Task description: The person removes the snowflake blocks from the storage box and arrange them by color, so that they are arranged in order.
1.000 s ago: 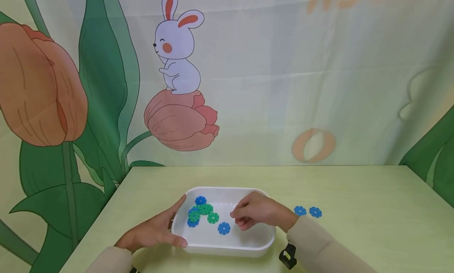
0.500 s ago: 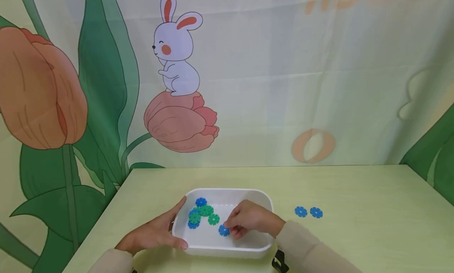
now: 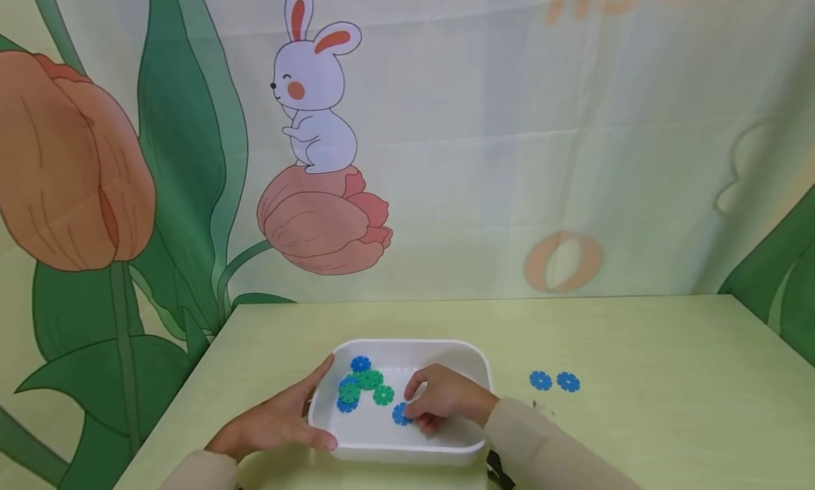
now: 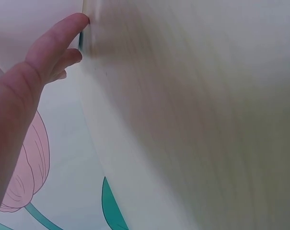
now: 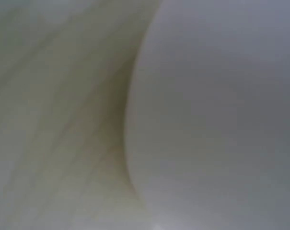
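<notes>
Head cam: there's a white tray [image 3: 376, 433] on a pale green worktop [image 3: 662, 405]. The left hand [image 3: 276, 421] braces the tray's left end, fingers and thumb spread out pretty straight, thumb on the near corner. The right hand [image 3: 448, 394] is inside the tray, right over a blue disc [image 3: 399, 413] with notched edges and partly covering it. Index finger and thumb are apart, the others bent, and honestly I can't tell if it's got hold of the disc. A loose green disc [image 3: 383, 395] lies near it, and a blue-and-green pile [image 3: 349, 392] sits toward the tray's left end. Two more blue discs [image 3: 541, 380] lie side by side on the worktop, right of the tray. Behind it all, a backdrop [image 3: 446, 158] with a cartoon rabbit [image 3: 323, 140] on a flower.

Left wrist cam: extended fingers [image 4: 53, 43], shadowed worktop, bit of printed leaf [image 4: 113, 211].

Right wrist cam: super blurry, just a curved white surface [image 5: 212, 115] beside the worktop, neither hand visible.
</notes>
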